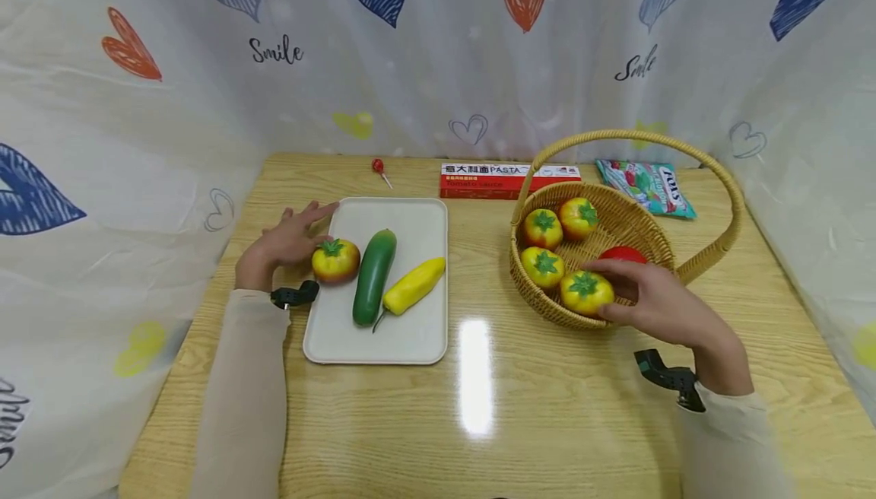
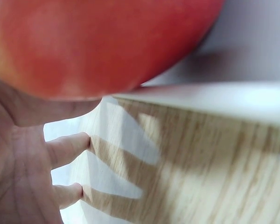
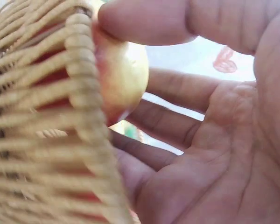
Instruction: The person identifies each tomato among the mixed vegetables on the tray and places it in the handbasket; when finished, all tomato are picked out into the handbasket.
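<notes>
In the head view, a yellow-and-red tomato with a green leafy top sits on the left side of a white tray. My left hand is beside it, fingers spread over the tray's left edge, thumb at the tomato. A green cucumber and a yellow pepper lie on the same tray. On the right, my right hand reaches over the front rim of a wicker basket. Its thumb and fingers hold another yellow-and-red tomato at that rim.
Inside the basket are several more tomatoes and a red item partly hidden by my hand. A tall handle arches over it. Behind stand a red pasta box, a teal snack bag and a lollipop.
</notes>
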The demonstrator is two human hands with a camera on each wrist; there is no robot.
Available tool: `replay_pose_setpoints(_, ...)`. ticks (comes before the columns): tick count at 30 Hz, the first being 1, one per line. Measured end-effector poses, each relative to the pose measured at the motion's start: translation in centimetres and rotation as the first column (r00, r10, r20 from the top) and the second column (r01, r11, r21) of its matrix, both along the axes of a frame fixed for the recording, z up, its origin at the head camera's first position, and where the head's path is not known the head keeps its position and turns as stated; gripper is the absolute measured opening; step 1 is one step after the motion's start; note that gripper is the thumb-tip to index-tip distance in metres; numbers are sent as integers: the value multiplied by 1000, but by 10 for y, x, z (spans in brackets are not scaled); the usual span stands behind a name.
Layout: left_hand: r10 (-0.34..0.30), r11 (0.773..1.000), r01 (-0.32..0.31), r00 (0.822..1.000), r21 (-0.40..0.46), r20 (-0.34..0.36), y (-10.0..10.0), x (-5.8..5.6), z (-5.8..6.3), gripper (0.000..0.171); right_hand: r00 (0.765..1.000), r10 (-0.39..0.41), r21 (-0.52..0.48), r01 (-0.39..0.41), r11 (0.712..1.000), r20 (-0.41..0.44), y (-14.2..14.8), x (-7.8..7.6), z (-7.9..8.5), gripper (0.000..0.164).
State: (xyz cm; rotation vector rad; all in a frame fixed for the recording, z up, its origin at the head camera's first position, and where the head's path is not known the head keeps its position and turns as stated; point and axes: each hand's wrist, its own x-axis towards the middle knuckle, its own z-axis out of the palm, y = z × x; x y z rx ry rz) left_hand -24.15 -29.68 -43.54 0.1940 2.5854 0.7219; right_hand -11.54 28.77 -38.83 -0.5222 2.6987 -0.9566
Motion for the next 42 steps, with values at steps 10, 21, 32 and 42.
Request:
replay_pose_setpoints(10,0,1000,0,1000,-1,-7,0,-2,-2,71,995,65,-146,-54,988,76,-1,-9,-11,62)
replay_pose_setpoints(21,-4,1000,4,1000,-6,-9,1,0,0,70,997,2,-241,-21,970,-78,-26,-12,1,54)
replay_pose_setpoints(32,2,1000,-2,1000,9,-12,0,0,2,70,978,141,-461,-196,865,-151,-131,-39,10,63)
replay_pose_setpoints(42,-3,1000,3,1000,20,-7,0,0,2,70,942,311,-610,-320,725,-123,-217,-72,3,62)
